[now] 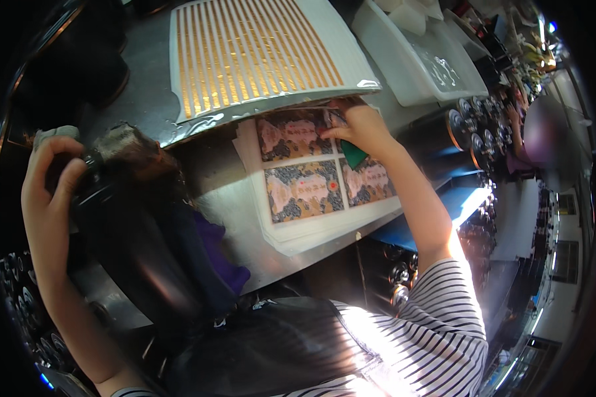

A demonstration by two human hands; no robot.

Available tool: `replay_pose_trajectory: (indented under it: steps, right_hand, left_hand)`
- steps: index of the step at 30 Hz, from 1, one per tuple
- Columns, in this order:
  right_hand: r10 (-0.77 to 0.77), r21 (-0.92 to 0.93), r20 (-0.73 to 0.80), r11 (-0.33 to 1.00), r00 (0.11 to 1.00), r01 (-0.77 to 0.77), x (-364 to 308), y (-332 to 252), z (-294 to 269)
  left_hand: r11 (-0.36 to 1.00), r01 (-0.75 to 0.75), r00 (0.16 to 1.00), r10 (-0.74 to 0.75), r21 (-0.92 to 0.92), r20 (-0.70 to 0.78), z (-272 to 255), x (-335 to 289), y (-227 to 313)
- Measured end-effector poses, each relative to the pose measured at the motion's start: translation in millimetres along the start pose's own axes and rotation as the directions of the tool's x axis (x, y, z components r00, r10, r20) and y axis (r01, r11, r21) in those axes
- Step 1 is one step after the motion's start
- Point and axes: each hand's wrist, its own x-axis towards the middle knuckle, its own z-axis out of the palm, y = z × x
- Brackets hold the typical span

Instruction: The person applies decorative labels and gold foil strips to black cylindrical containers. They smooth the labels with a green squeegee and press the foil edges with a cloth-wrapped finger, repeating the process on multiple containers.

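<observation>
My left hand [49, 175] is at the far left with curled fingers and the thumb bent in, beside the end of a black cylinder [132, 245]. A pale grey piece [56, 134] shows at its fingertips; what it grips I cannot make out. My right hand [364, 129] lies over a stack of printed sheets [302, 192] with pink, grey and tan panels, thumb stretched out from the fingers. Its fingertips reach beneath the edge of a metal shelf [139, 73] and are partly hidden. A green piece [353, 155] shows under the palm.
On the shelf lies a white sheet with gold stripes [258, 56]. To its right stands a white plastic tub [437, 66]. A frayed brown cloth [136, 149] and a purple cloth [218, 255] sit by the cylinder. Black rollers [437, 139] and another person [536, 139] are at the right.
</observation>
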Motion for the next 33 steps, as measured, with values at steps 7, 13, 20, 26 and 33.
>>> replay_pose_trajectory:
  steps: [7, 13, 20, 26, 33]
  right_hand:
    - [-0.053, 0.019, 0.213, 0.999, 0.976, 0.05, 54, 35, 36]
    - [-0.082, -0.194, -0.287, 0.981, 0.955, 0.026, 25, -2, 44]
    - [0.047, 0.293, -0.383, 0.953, 0.922, 0.073, -29, -96, -17]
    - [-0.021, 0.205, -0.275, 0.975, 0.961, 0.08, -42, -151, -102]
    - [-0.334, 0.425, -0.135, 0.831, 0.933, 0.359, -73, -218, -178]
  left_hand:
    - [0.988, 0.146, 0.955, -0.155, -0.056, -0.252, -17, -76, -6]
    - [0.669, 0.254, 0.902, -0.424, -0.698, -0.078, 29, -121, 14]
    - [0.341, 0.411, 0.886, -0.37, -0.845, 0.281, 42, -116, 10]
    - [0.729, 0.237, 0.944, -0.329, -0.642, -0.026, 54, -119, 20]
    - [0.561, 0.082, 0.984, -0.178, -0.824, -0.024, 46, -123, 14]
